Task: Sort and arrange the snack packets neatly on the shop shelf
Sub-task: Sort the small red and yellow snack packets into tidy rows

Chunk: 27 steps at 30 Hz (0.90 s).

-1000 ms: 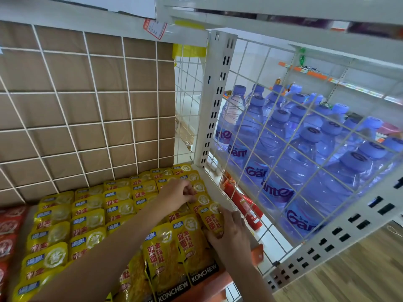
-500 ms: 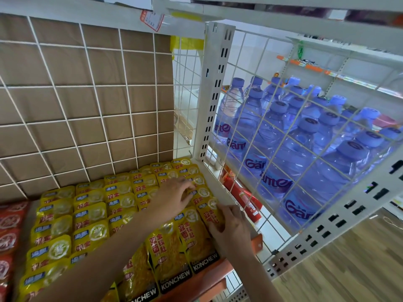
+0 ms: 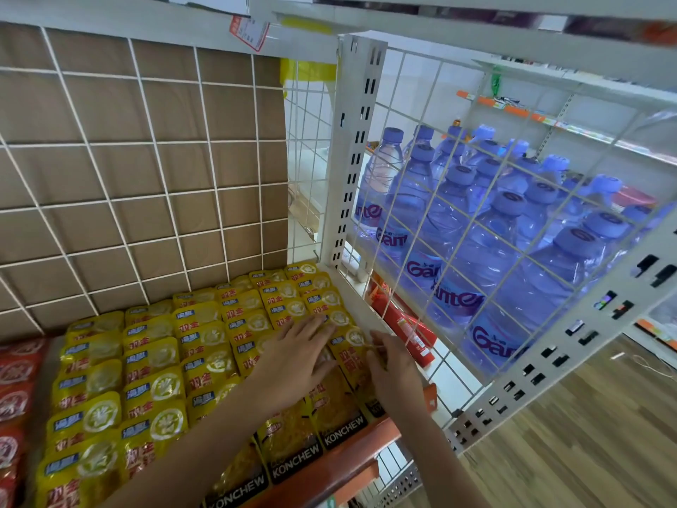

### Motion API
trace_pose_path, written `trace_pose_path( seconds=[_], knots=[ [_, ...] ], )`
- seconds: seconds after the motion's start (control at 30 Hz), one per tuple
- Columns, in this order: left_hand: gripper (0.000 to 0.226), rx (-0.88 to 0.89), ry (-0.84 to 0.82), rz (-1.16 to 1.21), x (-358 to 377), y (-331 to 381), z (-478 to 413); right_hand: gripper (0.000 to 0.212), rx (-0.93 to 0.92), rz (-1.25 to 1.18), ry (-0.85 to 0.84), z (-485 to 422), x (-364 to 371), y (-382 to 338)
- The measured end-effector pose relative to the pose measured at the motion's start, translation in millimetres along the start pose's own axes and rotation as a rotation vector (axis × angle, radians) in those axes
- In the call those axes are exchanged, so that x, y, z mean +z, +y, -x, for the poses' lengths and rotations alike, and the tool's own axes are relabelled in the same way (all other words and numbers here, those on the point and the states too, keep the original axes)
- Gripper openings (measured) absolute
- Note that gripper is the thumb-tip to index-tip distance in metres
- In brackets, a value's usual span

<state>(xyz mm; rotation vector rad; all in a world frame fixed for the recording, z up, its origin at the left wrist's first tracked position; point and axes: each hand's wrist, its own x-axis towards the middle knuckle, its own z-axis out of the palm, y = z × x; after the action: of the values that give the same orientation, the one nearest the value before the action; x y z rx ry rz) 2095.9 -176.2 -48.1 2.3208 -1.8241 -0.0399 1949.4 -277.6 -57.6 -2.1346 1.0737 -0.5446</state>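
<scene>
1. We see rows of yellow snack packets [image 3: 154, 390] lying flat on the shelf [image 3: 348, 456]. They overlap like roof tiles, from the front edge to the back.
2. Our left hand [image 3: 296, 357] lies on the packets near the right side. Its grip is spread, with fingers straight and flat.
3. Our right hand [image 3: 394, 368] is just beside it, at the last row on the right. Its grip is curled and pinches the edge of the end packet [image 3: 350, 361].
4. Red packets [image 3: 14, 390] lie at the far left.
5. Blue water bottles [image 3: 487, 251] stand behind a white wire wall [image 3: 472, 221] on the right.
</scene>
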Motion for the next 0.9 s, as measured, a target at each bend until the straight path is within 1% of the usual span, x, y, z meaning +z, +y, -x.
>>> trace_pose_path(
  seconds=[0.07, 0.17, 0.3, 0.43, 0.57, 0.63, 0.67, 0.77, 0.8, 0.83, 0.87, 0.9],
  knots=[
    [0.095, -0.05, -0.017, -0.002, 1.8, 4.7, 0.8, 0.039, 0.024, -0.014, -0.042, -5.3, 0.8, 2.7],
    [0.101, -0.118, -0.037, -0.027, 5.3, 8.6, -0.1, 0.051, 0.045, -0.039, -0.09, -11.6, 3.3, 0.8],
    [0.101, -0.137, -0.06, -0.065, 10.3, 8.0, -2.0, 0.048, 0.017, -0.055, -0.073, -18.6, 9.2, 2.3],
    [0.099, -0.146, -0.049, -0.072, 10.3, 10.2, -2.5, 0.047, 0.013, -0.064, -0.071, -21.9, 10.6, 6.2],
    [0.098, -0.159, -0.03, -0.047, 9.7, 9.6, -4.1, 0.048, -0.032, -0.062, -0.067, -25.2, 12.3, 9.4],
    [0.099, -0.175, -0.024, -0.036, 8.9, 8.2, -7.0, 0.051, -0.027, -0.105, -0.096, -31.0, 10.6, 6.1],
    [0.103, -0.184, -0.022, -0.031, 8.9, 6.8, -9.3, 0.054, -0.017, -0.139, -0.132, -35.4, 9.3, 2.6],
    [0.127, -0.221, -0.034, -0.021, 8.7, 2.6, -15.0, 0.066, -0.044, -0.188, -0.219, -50.3, 11.0, -5.6],
    [0.129, -0.237, -0.036, -0.013, 8.8, 1.4, -16.8, 0.066, -0.065, -0.195, -0.24, -55.3, 13.6, -6.3],
    [0.125, -0.253, -0.036, 0.0, 8.7, 1.0, -18.5, 0.06, -0.093, -0.191, -0.255, -57.9, 14.4, -10.8],
    [0.114, -0.269, -0.034, 0.016, 8.9, 0.3, -20.8, 0.054, -0.125, -0.191, -0.267, -60.0, 14.5, -15.3],
    [0.098, -0.283, -0.038, 0.029, 9.3, -0.7, -23.4, 0.051, -0.149, -0.185, -0.275, -61.2, 13.5, -19.9]
  ],
)
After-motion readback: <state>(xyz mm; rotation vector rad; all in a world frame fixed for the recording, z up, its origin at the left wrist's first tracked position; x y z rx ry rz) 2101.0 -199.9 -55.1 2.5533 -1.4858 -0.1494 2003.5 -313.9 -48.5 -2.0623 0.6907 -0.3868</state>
